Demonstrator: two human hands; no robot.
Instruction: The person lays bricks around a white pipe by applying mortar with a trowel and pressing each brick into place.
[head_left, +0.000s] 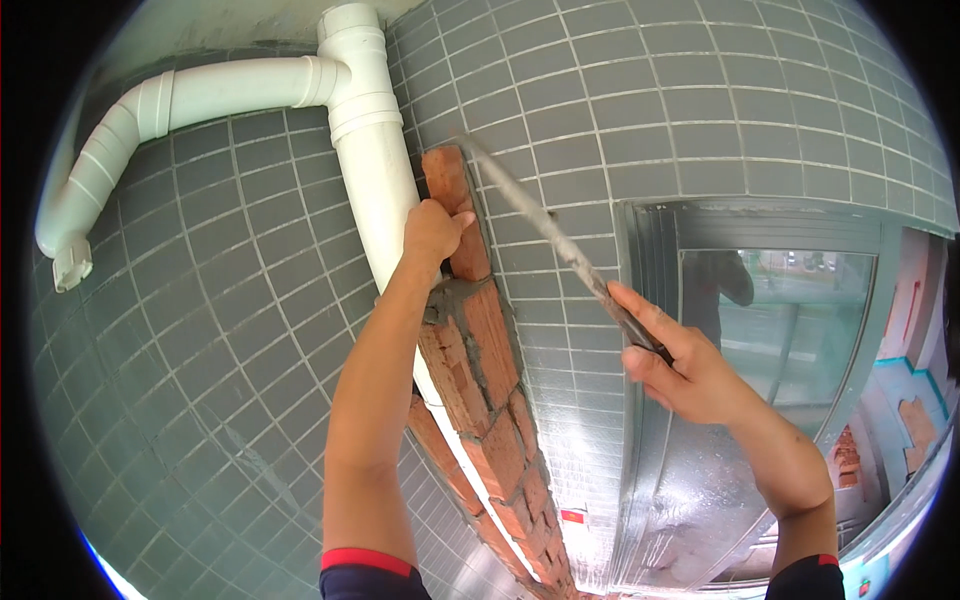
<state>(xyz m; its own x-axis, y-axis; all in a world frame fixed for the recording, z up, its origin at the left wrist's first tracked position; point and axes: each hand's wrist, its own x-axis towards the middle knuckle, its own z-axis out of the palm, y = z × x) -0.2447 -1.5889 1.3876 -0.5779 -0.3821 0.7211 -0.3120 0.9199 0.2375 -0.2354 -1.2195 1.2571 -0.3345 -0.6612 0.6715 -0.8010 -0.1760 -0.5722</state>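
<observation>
A red brick [470,258] stands upright on top of a narrow brick column [478,345], against the tiled wall. My left hand [433,235] is closed around its side, the thumb across its front and the other fingers partly hidden. In my right hand [685,365] is a trowel [545,228], seen almost edge-on, its long blade smeared with grey mortar. The blade slants up and left, its tip close to the brick's upper end; I cannot tell whether they touch. Grey mortar [455,298] lies at the joint under the brick.
A white drainpipe [372,190] runs down directly beside the column, with a bent branch pipe [235,85] at upper left. Grey tiled walls [670,110] meet behind it. At right is a metal-framed glass door or window [780,300]; loose bricks [847,460] lie beyond it.
</observation>
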